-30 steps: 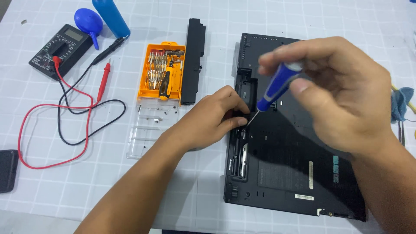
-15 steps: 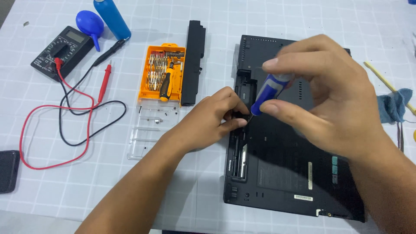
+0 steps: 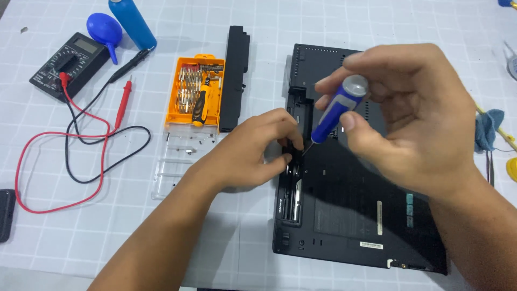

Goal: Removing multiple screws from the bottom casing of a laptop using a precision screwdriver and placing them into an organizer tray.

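A black laptop [image 3: 350, 215] lies upside down on the white gridded mat, its battery bay open along the left side. My right hand [image 3: 409, 124] pinches a blue screwdriver with a silver cap [image 3: 334, 110], its tip down on the laptop's base next to the bay. My left hand [image 3: 253, 148] rests on the laptop's left edge, fingers curled over the rim of the bay close to the screwdriver tip. What sits under the tip is too small to make out.
A long black battery [image 3: 236, 78] lies left of the laptop, beside an orange bit case [image 3: 195, 97] and its clear lid [image 3: 177, 161]. Far left are a black multimeter [image 3: 69, 63] with red and black leads, a blue blower [image 3: 103, 29] and a blue bottle [image 3: 132, 22].
My right hand has shifted its grip on the screwdriver, and the handle has tilted more upright over the same spot. The left hand has stayed on the laptop's edge.
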